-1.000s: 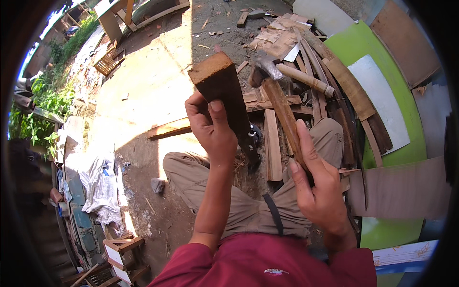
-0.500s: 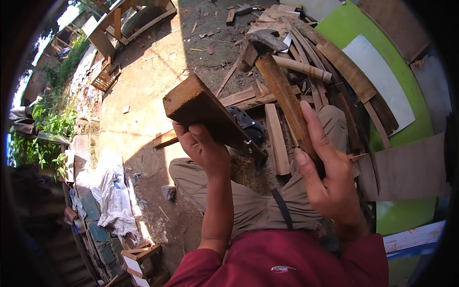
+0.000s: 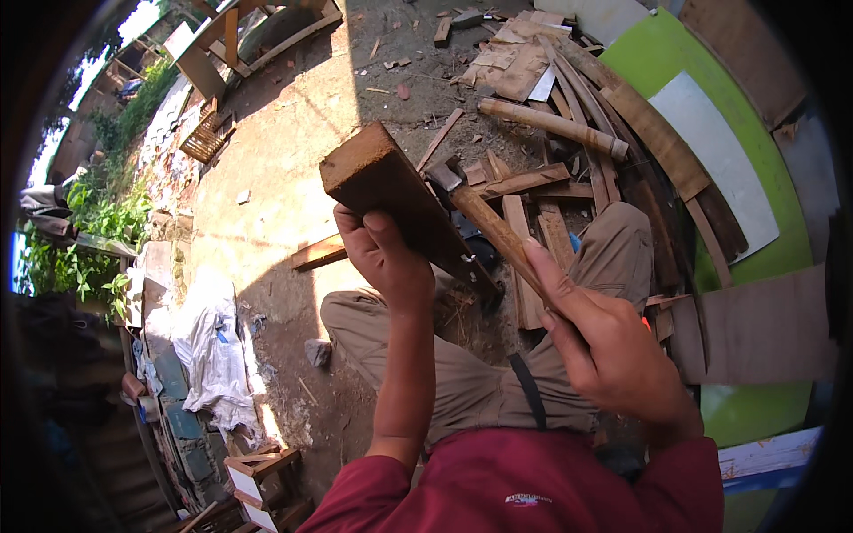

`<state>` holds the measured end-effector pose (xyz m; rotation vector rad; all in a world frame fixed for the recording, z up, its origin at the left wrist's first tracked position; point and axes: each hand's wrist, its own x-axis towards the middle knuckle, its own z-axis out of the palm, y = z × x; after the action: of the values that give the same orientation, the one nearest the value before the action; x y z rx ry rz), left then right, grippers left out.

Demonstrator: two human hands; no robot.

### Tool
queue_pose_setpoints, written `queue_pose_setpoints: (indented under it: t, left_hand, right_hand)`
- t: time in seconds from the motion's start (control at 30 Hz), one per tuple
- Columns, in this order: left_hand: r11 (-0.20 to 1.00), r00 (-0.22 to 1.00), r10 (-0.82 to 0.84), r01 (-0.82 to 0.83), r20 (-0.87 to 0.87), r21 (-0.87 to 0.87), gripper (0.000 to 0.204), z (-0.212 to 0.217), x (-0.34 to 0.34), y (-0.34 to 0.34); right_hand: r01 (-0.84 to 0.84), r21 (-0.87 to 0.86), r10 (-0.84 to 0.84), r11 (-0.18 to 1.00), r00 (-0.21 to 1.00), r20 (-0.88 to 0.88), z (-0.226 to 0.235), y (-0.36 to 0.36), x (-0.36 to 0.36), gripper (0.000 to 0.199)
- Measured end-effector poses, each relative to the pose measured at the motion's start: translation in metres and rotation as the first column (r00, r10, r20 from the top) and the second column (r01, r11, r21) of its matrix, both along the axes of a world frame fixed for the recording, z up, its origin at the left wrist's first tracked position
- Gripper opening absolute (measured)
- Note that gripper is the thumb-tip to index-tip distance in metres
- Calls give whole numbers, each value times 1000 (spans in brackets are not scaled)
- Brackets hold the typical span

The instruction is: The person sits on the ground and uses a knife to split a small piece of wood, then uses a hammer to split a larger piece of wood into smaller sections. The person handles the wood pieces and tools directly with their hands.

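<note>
My left hand (image 3: pixel 388 262) grips a thick dark wooden block (image 3: pixel 391 195) from below, its square sawn end tilted up and away. Small pale bits, perhaps nails, show along the block's right side near its lower end. In my right hand (image 3: pixel 613 342) is a hammer (image 3: pixel 498 224), held by its wooden handle with the index finger stretched along it. The hammer's head is close beside the block's right side; I cannot tell whether they touch. Behind the block, a dark shoe is mostly hidden.
Wood offcuts (image 3: pixel 529 182) lie on the ground ahead. A round pole (image 3: pixel 555 126) and long strips are piled at the right, by a green panel (image 3: pixel 746 115). A white sack (image 3: pixel 213 364) and a stone (image 3: pixel 317 352) are on the left. A small wooden frame (image 3: pixel 258 480) stands lower left.
The hammer has swung down from its raised position, its head now beside the block. My right hand has turned and lowered slightly. The left hand still holds the block.
</note>
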<state>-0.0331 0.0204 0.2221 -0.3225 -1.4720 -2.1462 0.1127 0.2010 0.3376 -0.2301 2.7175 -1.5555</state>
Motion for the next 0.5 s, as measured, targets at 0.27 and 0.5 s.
queue_pose_setpoints:
  t: [0.27, 0.5]
  left_hand:
    - [991, 995, 102, -102, -4, -83, 43, 6, -10, -14]
    - [993, 974, 111, -100, 196, -65, 55, 41, -17, -23]
  right_hand:
    - [145, -34, -144, 989, 989, 32, -22, 17, 7, 57]
    - [261, -189, -212, 947, 946, 244, -72, 25, 24, 54]
